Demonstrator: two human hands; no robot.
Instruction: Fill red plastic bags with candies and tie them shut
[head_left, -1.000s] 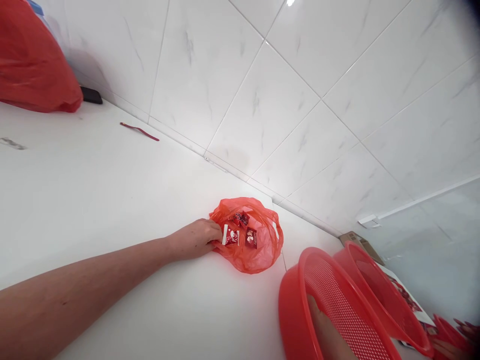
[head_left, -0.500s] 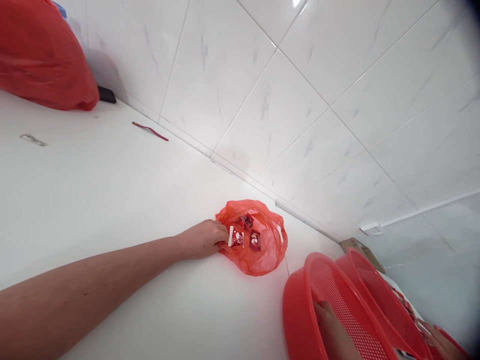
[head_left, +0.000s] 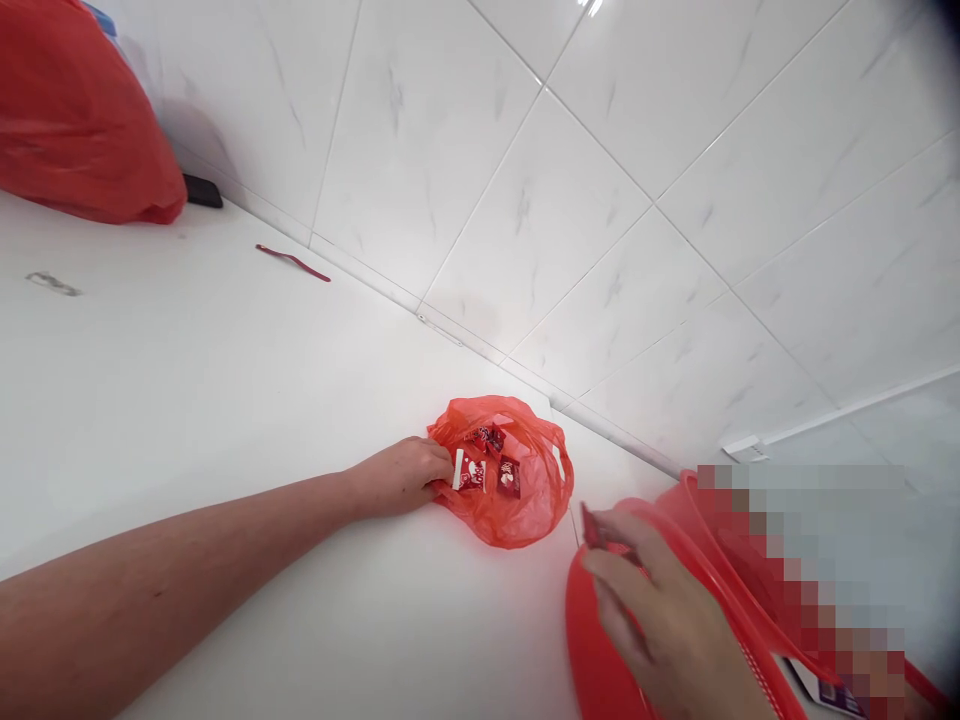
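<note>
A thin red plastic bag [head_left: 517,522] lies with its mouth spread open on the white table. Inside it are several small red and white wrapped packets [head_left: 470,470]. My left hand [head_left: 401,478] is closed on the bag's left rim. To the right of the bag, my right hand [head_left: 664,610] pinches a small red packet [head_left: 592,526] between thumb and fingers, above the near red plastic basket [head_left: 589,635]. My hand and forearm hide most of that basket's inside.
A second red basket [head_left: 750,560] stands farther right, partly behind a blurred patch. At the far left sit a full red bag [head_left: 82,120] and a black object [head_left: 203,190]. A dark red strip [head_left: 294,262] lies near the tiled wall [head_left: 480,180].
My right hand has risen out of the near basket and moved up toward the bag, now with a small red packet in its fingers. My left hand keeps its grip on the rim.
</note>
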